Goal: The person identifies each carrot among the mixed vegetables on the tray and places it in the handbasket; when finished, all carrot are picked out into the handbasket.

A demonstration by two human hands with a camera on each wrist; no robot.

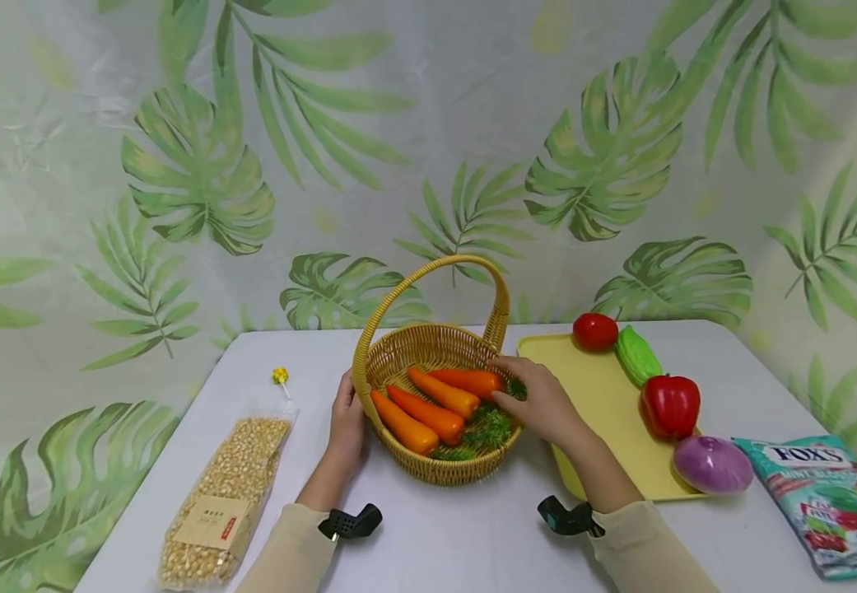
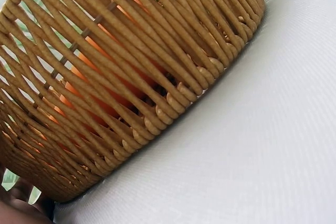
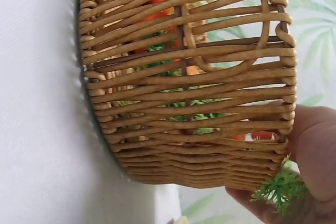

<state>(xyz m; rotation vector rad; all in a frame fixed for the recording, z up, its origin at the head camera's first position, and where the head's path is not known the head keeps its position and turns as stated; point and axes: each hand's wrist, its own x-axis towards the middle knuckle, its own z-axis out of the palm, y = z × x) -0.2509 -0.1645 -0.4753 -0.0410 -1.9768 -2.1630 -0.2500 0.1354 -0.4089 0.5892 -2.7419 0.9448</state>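
Observation:
A wicker basket (image 1: 458, 472) with a tall arched handle stands in the middle of the table. Several orange carrots (image 1: 406, 426) with green leafy tops (image 1: 493, 427) lie in it. At its left side, my left hand (image 1: 346, 424) holds the basket near the foot of the handle; part of that hand is hidden behind the wicker. My right hand (image 1: 547, 403) reaches over the right rim and pinches the leafy end of the rearmost carrot (image 1: 465, 380) between thumb and fingers. Green leaves (image 3: 281, 188) poke out beside the right hand in the right wrist view.
Left lies a bag of corn kernels (image 1: 231, 478), with a yellow lollipop (image 1: 280, 376) behind it. On the right, a yellow tray (image 1: 584, 395) bears a tomato (image 1: 595, 332), a green gourd (image 1: 637, 356), a red pepper (image 1: 670, 406) and a purple onion (image 1: 713, 465). A FOX'S candy bag (image 1: 828, 502) lies beyond.

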